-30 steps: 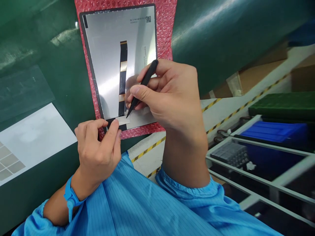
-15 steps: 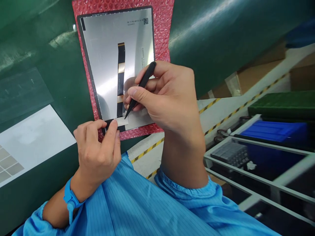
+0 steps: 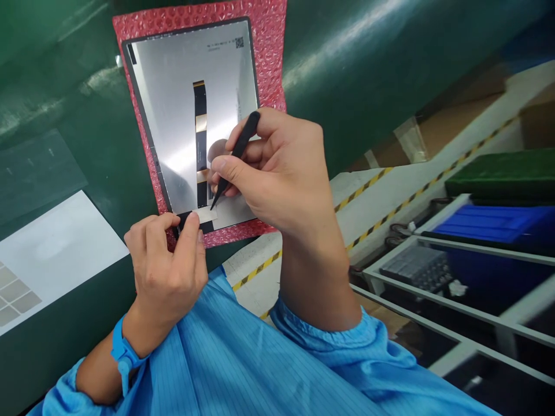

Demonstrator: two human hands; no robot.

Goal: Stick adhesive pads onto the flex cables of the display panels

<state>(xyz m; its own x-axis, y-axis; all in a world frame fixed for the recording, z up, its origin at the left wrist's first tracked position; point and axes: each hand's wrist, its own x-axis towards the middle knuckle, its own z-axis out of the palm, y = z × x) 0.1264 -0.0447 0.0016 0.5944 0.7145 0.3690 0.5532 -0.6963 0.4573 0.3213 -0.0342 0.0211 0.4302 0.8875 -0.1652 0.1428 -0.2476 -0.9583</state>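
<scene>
A tablet-sized display panel lies metal back up, with a dark flex cable running down its middle. Across the panel's lower edge sits a pale strip of tape. My left hand pinches at the lower left corner, its thumb pressed on the strip's left end and the index finger bent at the panel's edge. In my right hand is a pair of slim black tweezers, held like a pen. Their tip points down at the strip's upper edge, near its right end; whether it touches, I cannot tell.
Pink bubble wrap lies under the panel on a green table mat. To the left are a white sheet with grey squares and a clear film. At right, beyond the table edge, stand a metal frame rack and a blue bin.
The panel and both hands appear slightly further left in view, while the rack at right shifts rightward. Both hands keep the same hold, and the tweezers' tip stays by the strip.
</scene>
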